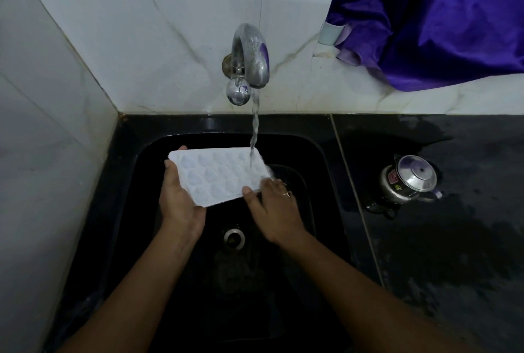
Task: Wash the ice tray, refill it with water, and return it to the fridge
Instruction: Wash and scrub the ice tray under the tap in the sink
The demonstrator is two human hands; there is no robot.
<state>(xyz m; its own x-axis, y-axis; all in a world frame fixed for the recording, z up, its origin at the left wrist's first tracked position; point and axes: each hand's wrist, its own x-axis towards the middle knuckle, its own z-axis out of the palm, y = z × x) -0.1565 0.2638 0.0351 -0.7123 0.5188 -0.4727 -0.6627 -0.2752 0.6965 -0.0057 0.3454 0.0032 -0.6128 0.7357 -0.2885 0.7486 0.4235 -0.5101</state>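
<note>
A white ice tray (218, 175) with heart-shaped cells is held tilted over the black sink (326, 159). My left hand (178, 202) grips its left end from below, fingers curled over the far edge. My right hand (272, 208) holds the near right corner, thumb on top. Water (255, 125) runs from the chrome tap (251, 54) onto the tray's far right corner and spills off it.
The sink drain (234, 237) lies below the hands. A small steel kettle (408, 179) stands on the wet black counter (453, 239) to the right. A purple cloth (439, 18) hangs at the upper right. White tiled walls (141, 40) close off the back and left.
</note>
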